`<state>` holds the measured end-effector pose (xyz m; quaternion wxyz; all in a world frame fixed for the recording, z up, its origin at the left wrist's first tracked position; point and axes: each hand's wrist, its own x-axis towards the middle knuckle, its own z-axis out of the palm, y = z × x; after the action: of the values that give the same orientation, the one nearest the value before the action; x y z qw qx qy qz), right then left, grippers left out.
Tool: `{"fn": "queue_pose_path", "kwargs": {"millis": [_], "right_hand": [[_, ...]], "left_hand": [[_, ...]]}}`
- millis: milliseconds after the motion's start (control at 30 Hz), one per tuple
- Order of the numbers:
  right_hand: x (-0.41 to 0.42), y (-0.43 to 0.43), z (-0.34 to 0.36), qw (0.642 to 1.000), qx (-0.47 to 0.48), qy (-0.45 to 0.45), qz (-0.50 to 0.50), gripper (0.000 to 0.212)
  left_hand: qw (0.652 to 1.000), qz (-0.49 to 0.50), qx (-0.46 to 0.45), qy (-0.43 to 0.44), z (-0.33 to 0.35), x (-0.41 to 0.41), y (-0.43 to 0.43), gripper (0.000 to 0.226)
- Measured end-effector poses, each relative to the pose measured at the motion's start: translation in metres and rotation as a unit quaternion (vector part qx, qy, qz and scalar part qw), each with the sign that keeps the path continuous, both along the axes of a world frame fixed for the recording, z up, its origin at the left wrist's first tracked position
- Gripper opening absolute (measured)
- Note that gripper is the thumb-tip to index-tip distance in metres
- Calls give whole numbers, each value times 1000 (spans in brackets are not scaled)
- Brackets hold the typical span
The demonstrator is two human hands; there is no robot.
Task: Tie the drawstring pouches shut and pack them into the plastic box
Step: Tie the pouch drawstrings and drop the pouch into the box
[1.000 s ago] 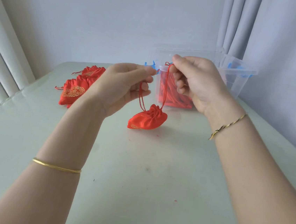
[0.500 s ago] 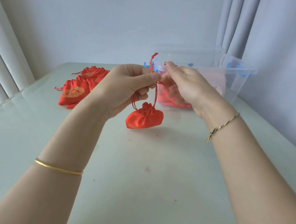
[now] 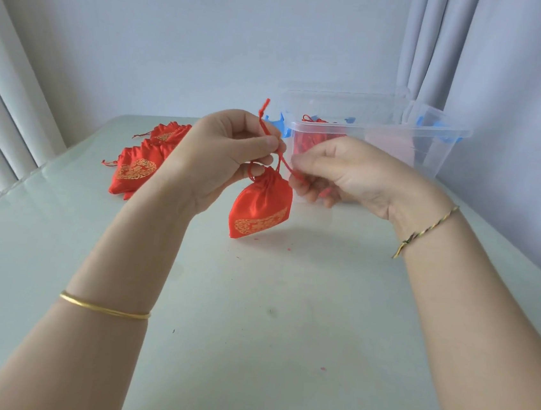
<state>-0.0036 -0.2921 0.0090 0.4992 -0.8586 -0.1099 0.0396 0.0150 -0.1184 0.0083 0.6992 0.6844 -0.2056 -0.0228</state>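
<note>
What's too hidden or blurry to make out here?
Head view:
Knot in the red drawstring cord: behind left hand's fingers.
Fingertips of the right hand: motion-blurred, grip unclear.
Pouch count in the clear plastic box: behind right hand, cloudy wall.
Part of the pile of red satin pouches: behind left hand.

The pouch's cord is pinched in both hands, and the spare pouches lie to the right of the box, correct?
No. The head view shows the spare pouches lying to the left of the box; the left hand and right hand do pinch the cord.
</note>
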Motion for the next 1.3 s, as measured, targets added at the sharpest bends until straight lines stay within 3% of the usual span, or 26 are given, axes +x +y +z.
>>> {"fn": "queue_pose_path", "kwargs": {"millis": [100,233,367,600,700,833,1033,1167,1300], "right_hand": [[7,-1,-4,993,72,-51,-76,30],[14,11,-15,982,185,-42,-20,26],[18,15,-21,975,221,-11,1,17],[14,15,-19,960,257,54,101,18],[12,16,-17,953,275,64,111,24],[14,15,-16,961,271,39,49,17],[12,5,-11,968,249,-24,-35,23],[13,2,-10,957,265,-58,-105,33],[16,2,-10,905,414,-11,-97,47]], "left_hand": [[998,-33,34,-39,0,1,2,17],[985,-50,90,-136,0,-2,-1,22],[951,50,169,-254,-1,-6,-7,34],[905,156,184,-350,-9,-4,-12,33],[907,172,166,-347,-10,-3,-13,34],[917,179,146,-325,-9,-2,-13,24],[972,159,44,-169,-6,2,-6,19],[968,188,88,-140,-10,8,-2,9],[948,228,155,-159,-16,15,0,15]]}}
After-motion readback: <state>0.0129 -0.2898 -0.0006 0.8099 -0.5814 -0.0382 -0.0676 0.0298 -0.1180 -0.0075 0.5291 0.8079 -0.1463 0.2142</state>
